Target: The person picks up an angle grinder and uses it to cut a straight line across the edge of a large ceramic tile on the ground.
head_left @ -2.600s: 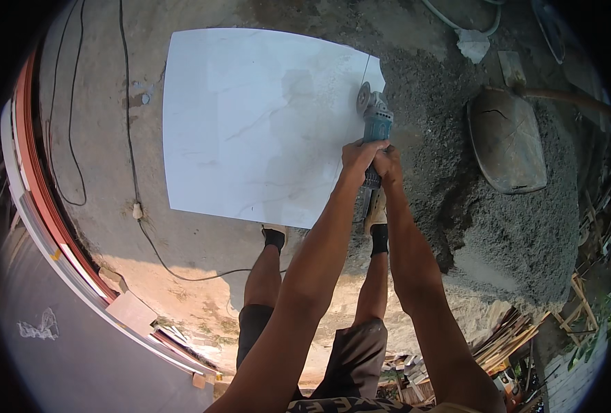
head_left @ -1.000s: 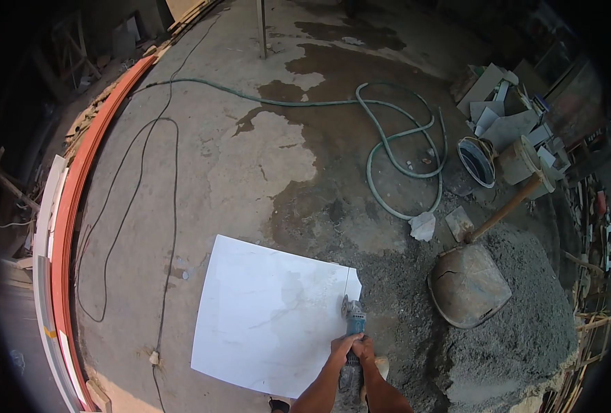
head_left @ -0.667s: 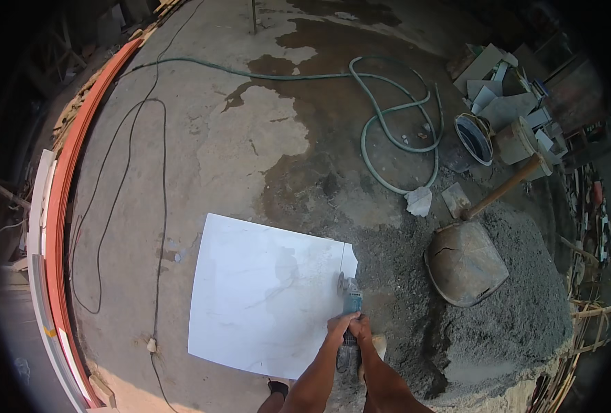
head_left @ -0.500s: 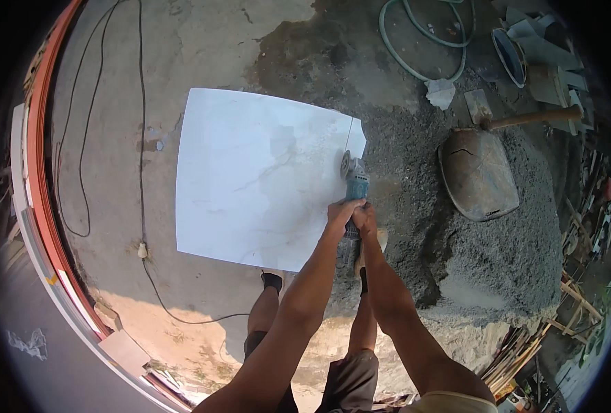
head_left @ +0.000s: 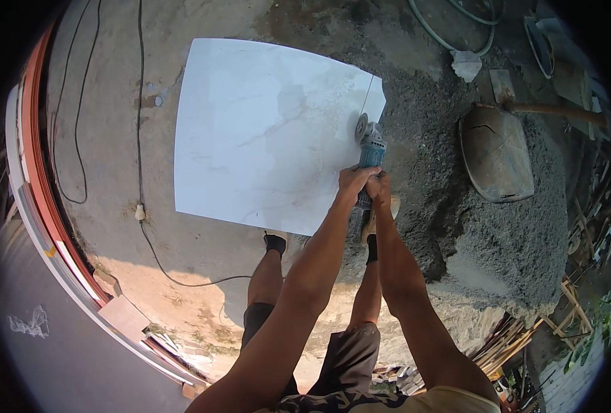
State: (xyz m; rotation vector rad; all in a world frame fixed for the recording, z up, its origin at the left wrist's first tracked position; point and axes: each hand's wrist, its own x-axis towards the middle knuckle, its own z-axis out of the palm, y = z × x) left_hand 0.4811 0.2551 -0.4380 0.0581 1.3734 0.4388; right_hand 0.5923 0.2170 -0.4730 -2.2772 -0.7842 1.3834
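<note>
Both my hands are wrapped round the body of a blue-green angle grinder [head_left: 372, 153]. My left hand [head_left: 353, 182] grips its left side and my right hand [head_left: 380, 187] grips the right side, close together. The grinder's round disc [head_left: 362, 129] stands on edge over a large white marbled tile [head_left: 250, 144] lying on the ground. A thin straight cut line runs from the disc up to the tile's far edge, near the right side. Whether the disc touches the tile I cannot tell. The tile's right edge beside the grinder is partly hidden by my hands.
A shovel [head_left: 498, 155] lies on grey sand and gravel [head_left: 477, 248] to the right. A green hose [head_left: 433, 33] coils at the far right. A black cable [head_left: 141, 103] with a pale connector [head_left: 140, 212] crosses the concrete at left. My feet stand at the tile's near edge.
The view has shifted, so the tile and ground sit higher in it. The grinder stays in both hands, its disc still at the cut line near the tile's right side.
</note>
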